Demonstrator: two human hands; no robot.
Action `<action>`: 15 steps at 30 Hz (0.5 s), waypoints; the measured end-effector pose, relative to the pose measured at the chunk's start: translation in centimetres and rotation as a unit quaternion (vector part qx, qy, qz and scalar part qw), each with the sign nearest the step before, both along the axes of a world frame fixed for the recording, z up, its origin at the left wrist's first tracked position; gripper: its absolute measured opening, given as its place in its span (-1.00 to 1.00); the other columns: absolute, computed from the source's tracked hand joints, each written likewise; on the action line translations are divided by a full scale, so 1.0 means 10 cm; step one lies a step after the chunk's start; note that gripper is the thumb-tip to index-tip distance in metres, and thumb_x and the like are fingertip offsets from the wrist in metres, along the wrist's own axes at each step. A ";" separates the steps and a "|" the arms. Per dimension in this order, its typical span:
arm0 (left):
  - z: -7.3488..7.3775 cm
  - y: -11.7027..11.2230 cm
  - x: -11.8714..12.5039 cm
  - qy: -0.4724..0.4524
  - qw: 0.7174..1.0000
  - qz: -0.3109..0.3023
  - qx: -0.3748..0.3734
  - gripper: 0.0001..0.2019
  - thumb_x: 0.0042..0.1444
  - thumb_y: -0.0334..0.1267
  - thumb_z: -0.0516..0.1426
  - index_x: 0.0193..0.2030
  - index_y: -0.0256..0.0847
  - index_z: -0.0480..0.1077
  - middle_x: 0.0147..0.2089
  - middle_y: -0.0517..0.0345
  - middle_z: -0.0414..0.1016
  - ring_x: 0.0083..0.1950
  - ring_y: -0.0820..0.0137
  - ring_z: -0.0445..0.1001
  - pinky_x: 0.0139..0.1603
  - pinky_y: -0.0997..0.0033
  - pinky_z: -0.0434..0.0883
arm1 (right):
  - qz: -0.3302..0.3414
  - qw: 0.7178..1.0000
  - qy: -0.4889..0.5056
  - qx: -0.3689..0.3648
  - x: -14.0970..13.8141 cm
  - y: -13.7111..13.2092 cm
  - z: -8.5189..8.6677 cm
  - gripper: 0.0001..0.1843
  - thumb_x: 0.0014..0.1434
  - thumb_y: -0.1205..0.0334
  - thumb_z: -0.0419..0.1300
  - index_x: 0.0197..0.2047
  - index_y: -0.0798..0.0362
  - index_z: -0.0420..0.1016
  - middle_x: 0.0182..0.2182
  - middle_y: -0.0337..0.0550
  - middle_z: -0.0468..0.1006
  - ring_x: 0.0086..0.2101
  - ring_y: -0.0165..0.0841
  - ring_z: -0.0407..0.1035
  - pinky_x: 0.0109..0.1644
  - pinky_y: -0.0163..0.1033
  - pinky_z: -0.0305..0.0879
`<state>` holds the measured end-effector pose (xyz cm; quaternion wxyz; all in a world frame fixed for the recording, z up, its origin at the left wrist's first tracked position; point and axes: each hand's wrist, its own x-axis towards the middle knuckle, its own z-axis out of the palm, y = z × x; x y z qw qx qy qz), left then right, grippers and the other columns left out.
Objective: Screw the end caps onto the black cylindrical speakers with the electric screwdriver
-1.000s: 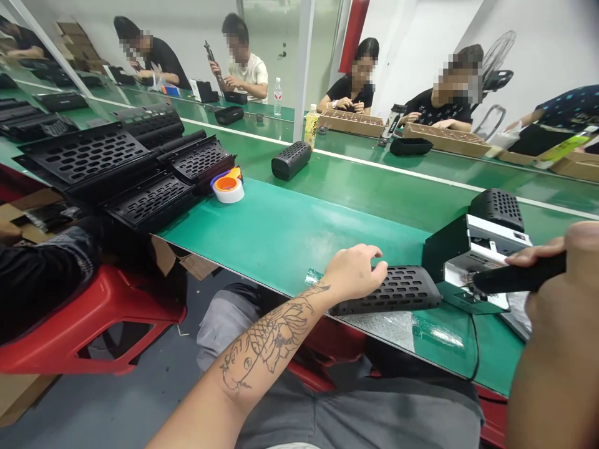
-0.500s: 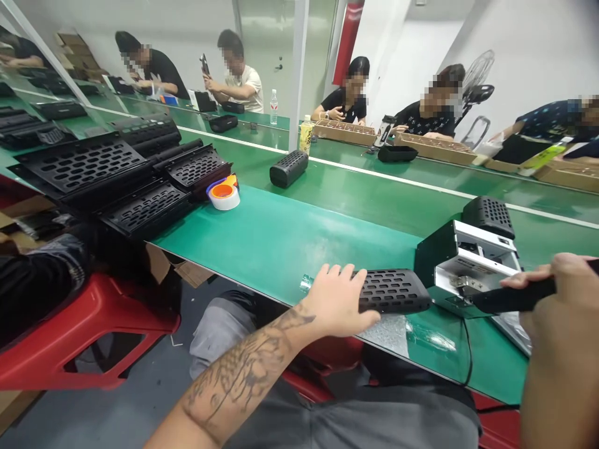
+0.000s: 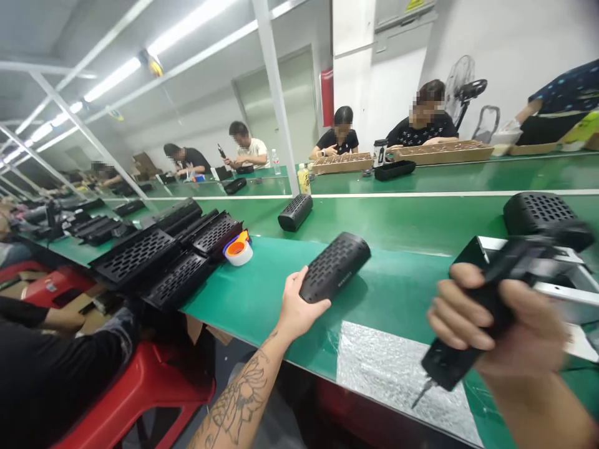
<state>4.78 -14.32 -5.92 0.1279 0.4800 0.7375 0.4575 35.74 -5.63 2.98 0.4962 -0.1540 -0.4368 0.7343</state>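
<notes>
My left hand (image 3: 296, 307) grips the near end of a black perforated speaker housing (image 3: 335, 267) and holds it tilted above the green table (image 3: 397, 287). My right hand (image 3: 505, 324) is wrapped round a black electric screwdriver (image 3: 472, 330) whose bit points down toward a silvery foil patch (image 3: 397, 374) on the table. Both hands are closed on what they hold.
A black-and-white machine (image 3: 556, 274) stands at the right with another speaker (image 3: 538, 212) on it. A stack of black perforated panels (image 3: 163, 259) and an orange tape roll (image 3: 238, 249) lie at the left. One speaker (image 3: 294, 212) sits farther back. Several people work across the tables.
My left hand has lifted the speaker housing off the table and swung it forward. My right hand has pulled the screwdriver away from the machine and turned its bit downward. The camera tilted up.
</notes>
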 end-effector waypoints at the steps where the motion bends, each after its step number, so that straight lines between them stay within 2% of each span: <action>1: 0.03 0.22 -0.03 -0.011 1.000 0.029 0.002 -0.01 -0.05 -0.15 0.49 0.55 -0.07 0.28 0.43 -0.07 0.34 0.48 0.07 0.45 0.59 0.08 0.37 | 0.089 0.994 0.042 -0.043 -0.22 -0.01 -0.04 -0.63 0.20 -0.17 0.36 -0.25 -0.07 0.42 -0.60 -0.42 -0.01 -0.74 -0.54 -0.20 -0.69 -0.27 0.01; 3: 0.09 0.70 -0.04 -0.010 0.997 0.072 0.005 0.00 0.00 -0.09 0.48 0.57 -0.11 0.23 0.42 -0.10 0.36 0.46 0.10 0.46 0.58 0.15 0.36 | 0.171 0.970 0.096 -0.146 -0.55 0.05 -0.21 -0.59 0.16 -0.14 0.42 -0.23 -0.04 0.41 -0.57 -0.44 -0.01 -0.69 -0.58 -0.22 -0.64 -0.34 0.10; 5: 0.16 1.22 0.02 0.006 0.996 0.088 -0.004 0.00 0.06 -0.02 0.47 0.59 -0.12 0.19 0.40 -0.13 0.36 0.45 0.11 0.47 0.55 0.20 0.37 | 0.173 0.961 0.110 -0.188 -0.72 0.14 -0.45 -0.61 0.23 -0.09 0.40 -0.19 -0.01 0.38 -0.53 -0.46 -0.02 -0.64 -0.61 -0.26 -0.60 -0.41 0.13; 8: 0.26 1.96 0.15 0.038 0.997 0.069 -0.019 0.01 0.07 0.03 0.46 0.60 -0.11 0.17 0.44 -0.16 0.33 0.48 0.12 0.43 0.56 0.25 0.34 | 0.147 0.956 0.122 -0.221 -0.75 0.22 -0.74 -0.63 0.30 -0.05 0.38 -0.17 0.02 0.35 -0.51 -0.47 -0.04 -0.59 -0.61 -0.31 -0.55 -0.47 0.18; 12: 0.29 2.71 0.33 0.092 0.993 0.068 -0.025 -0.01 0.10 0.05 0.42 0.61 -0.06 0.15 0.49 -0.19 0.25 0.50 0.06 0.37 0.52 0.19 0.36 | 0.124 0.926 0.150 -0.322 -0.66 0.17 -0.85 -0.64 0.30 -0.05 0.37 -0.15 0.03 0.37 -0.50 -0.44 0.01 -0.60 -0.62 -0.29 -0.59 -0.42 0.19; 15: 0.23 3.02 0.35 0.138 0.987 0.053 -0.060 0.02 0.10 0.10 0.41 0.63 -0.06 0.12 0.50 -0.26 0.23 0.51 -0.08 0.32 0.46 0.06 0.40 | 0.099 0.908 0.160 -0.374 -0.65 0.11 -0.86 -0.64 0.27 -0.05 0.38 -0.15 0.01 0.38 -0.50 -0.42 0.04 -0.61 -0.63 -0.28 -0.61 -0.39 0.18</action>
